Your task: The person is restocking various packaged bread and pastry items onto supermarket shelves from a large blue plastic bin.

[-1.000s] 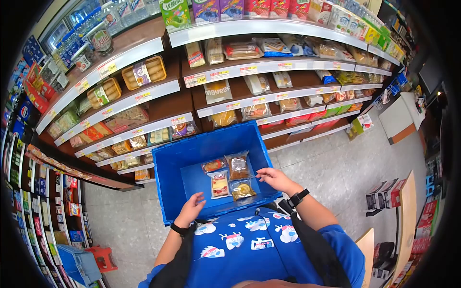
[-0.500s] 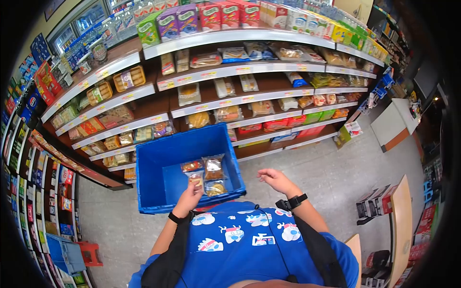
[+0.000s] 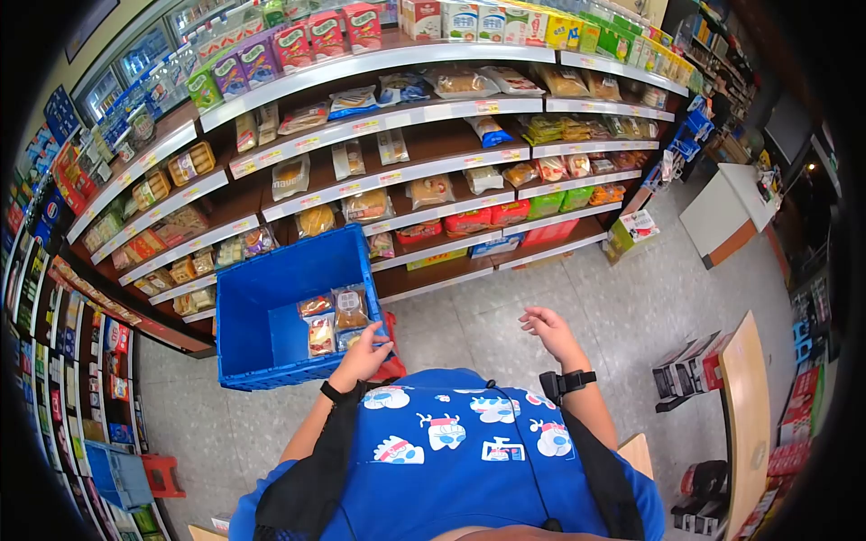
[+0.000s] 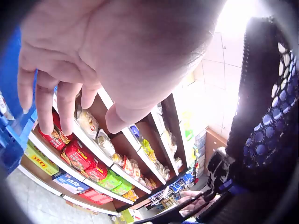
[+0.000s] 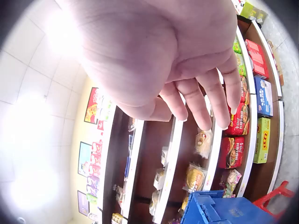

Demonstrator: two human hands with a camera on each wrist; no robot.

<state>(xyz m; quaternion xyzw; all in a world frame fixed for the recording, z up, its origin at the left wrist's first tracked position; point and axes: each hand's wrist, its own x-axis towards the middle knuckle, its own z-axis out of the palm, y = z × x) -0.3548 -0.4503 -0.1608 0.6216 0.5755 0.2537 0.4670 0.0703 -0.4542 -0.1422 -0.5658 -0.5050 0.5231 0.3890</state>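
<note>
While my left hand (image 3: 363,354) and right hand (image 3: 554,335) are loosely open, holding nothing, one blue crate (image 3: 257,316) sits left of centre, packets (image 3: 321,335) toward its right. Handling, I judge: further packets flat, bare left part.

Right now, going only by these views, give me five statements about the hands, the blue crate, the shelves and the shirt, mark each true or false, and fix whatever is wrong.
1. The right hand is apart from the blue plastic crate. True.
2. The left hand grips a bread packet. False: the left hand holds nothing.
3. Packaged food items lie inside the crate. True.
4. The milk cartons stand on the bottom shelf. False: they are on the top shelf.
5. The person's shirt is plain white. False: it is blue with cartoon prints.
</note>
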